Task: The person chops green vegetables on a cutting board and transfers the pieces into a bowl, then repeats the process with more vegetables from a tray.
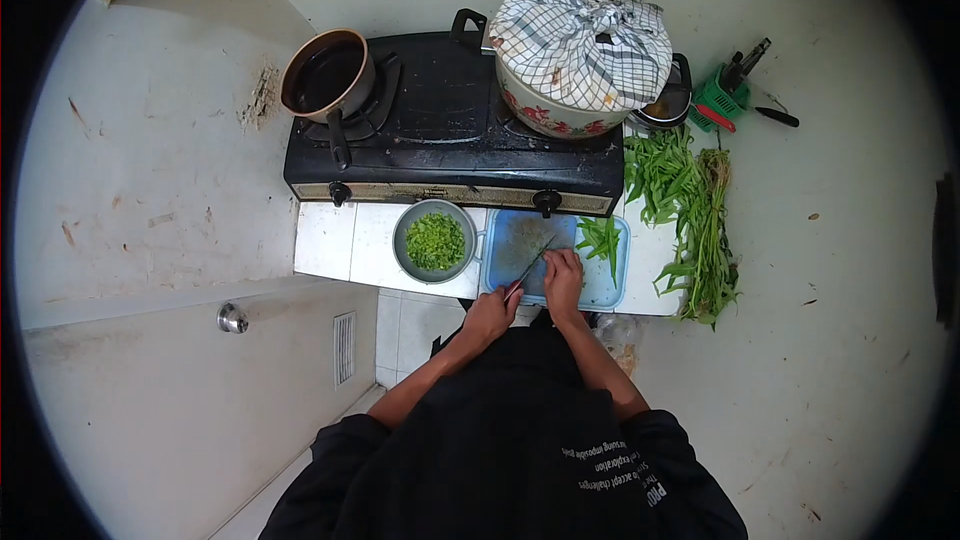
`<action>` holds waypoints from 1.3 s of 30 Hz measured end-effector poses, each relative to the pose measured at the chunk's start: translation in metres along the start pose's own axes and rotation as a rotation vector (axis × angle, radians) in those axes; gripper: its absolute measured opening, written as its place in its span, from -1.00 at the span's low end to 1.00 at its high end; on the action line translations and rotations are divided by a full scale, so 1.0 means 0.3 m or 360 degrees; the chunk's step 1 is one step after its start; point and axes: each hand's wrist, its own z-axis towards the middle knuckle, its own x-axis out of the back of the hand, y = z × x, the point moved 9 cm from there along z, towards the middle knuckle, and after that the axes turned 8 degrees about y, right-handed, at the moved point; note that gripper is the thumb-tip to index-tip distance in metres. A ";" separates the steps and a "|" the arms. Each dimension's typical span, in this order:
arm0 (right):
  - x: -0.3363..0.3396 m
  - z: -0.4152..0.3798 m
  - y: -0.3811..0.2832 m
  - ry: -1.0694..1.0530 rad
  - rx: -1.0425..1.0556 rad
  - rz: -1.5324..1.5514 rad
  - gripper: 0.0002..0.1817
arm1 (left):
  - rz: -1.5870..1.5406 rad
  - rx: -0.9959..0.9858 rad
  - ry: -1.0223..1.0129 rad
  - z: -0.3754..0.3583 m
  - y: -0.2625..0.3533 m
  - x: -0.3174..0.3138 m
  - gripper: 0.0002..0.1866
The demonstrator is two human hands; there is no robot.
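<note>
My left hand (490,316) is closed round the handle of a knife (529,268), whose blade slants up and right over a blue cutting board (498,240). Close beside the blade, my right hand (563,280) presses down on the board with its fingers curled together. Whatever lies under those fingers is hidden. Just right of that hand, a few long green leaves (600,240) rest on the board. To the left stands a grey bowl or colander (401,258) with chopped greens (434,242) inside.
Behind the board is a black two-burner stove (435,100). It carries a saucepan (350,97) and a large pot (545,120) topped with a checked cloth (580,40). Bundled leafy stems (705,210) lie at the counter's right end, near a green basket (715,100) with knives.
</note>
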 end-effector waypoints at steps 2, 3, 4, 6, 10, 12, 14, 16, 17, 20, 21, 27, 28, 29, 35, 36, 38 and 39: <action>-0.002 -0.003 0.006 0.0007 0.0014 0.0003 -0.87 | 0.0054 -0.0019 0.0018 0.003 0.011 -0.005 -0.45; -0.004 -0.002 0.004 0.0010 0.0025 0.0010 -0.86 | 0.0086 -0.0034 0.0037 0.009 0.010 -0.012 -0.45; -0.011 -0.001 0.001 -0.0002 0.0031 0.0001 -0.86 | 0.0120 -0.0050 0.0060 0.018 0.005 -0.011 -0.45; -0.005 -0.002 -0.003 -0.0021 0.0039 -0.0028 -0.85 | 0.0110 -0.0045 0.0122 0.035 -0.006 -0.012 -0.45; 0.006 -0.005 -0.016 -0.0028 0.0042 -0.0036 -0.84 | 0.0049 -0.0006 0.0099 0.049 -0.029 -0.028 -0.43; 0.009 -0.005 -0.010 -0.0007 0.0024 -0.0033 -0.84 | 0.0014 0.0027 0.0008 0.028 -0.025 -0.033 -0.44; 0.000 -0.007 0.003 -0.0020 0.0003 -0.0050 -0.84 | -0.0006 0.0034 -0.0042 0.011 -0.014 -0.024 -0.45; -0.001 -0.007 0.003 -0.0030 -0.0004 -0.0057 -0.84 | -0.0017 0.0012 -0.0050 0.004 -0.011 -0.021 -0.44; 0.001 -0.008 0.002 -0.0035 0.0003 -0.0056 -0.85 | -0.0024 0.0013 -0.0043 0.004 -0.016 -0.025 -0.44; -0.009 -0.011 0.010 -0.0024 -0.0003 -0.0055 -0.87 | -0.0010 -0.0007 -0.0019 0.008 -0.030 -0.044 -0.44; -0.012 -0.011 0.014 -0.0015 -0.0011 -0.0055 -0.87 | 0.0017 -0.0029 -0.0009 0.010 -0.021 -0.042 -0.44; 0.008 -0.016 0.002 0.0062 -0.0010 -0.0138 -0.86 | -0.0004 0.0037 0.0042 0.022 0.012 -0.023 -0.44; 0.010 -0.012 0.007 0.0066 -0.0063 -0.0101 -0.86 | -0.0026 0.0058 0.0052 0.021 0.006 -0.021 -0.44; 0.013 -0.010 0.012 0.0069 -0.0117 -0.0064 -0.87 | -0.0041 0.0061 0.0041 0.018 0.001 -0.022 -0.44; 0.002 -0.015 0.030 0.0006 -0.0174 -0.0044 -0.88 | -0.0051 -0.0006 -0.0026 -0.007 -0.002 -0.028 -0.43; -0.001 -0.019 0.030 0.0011 -0.0169 -0.0049 -0.88 | -0.0049 0.0018 -0.0044 -0.007 -0.006 -0.031 -0.44; -0.003 -0.019 0.032 0.0027 -0.0133 -0.0033 -0.86 | -0.0045 0.0036 -0.0063 -0.007 -0.008 -0.034 -0.44; 0.001 -0.017 0.030 0.0037 -0.0116 -0.0026 -0.85 | -0.0041 0.0031 -0.0066 -0.012 0.002 -0.027 -0.44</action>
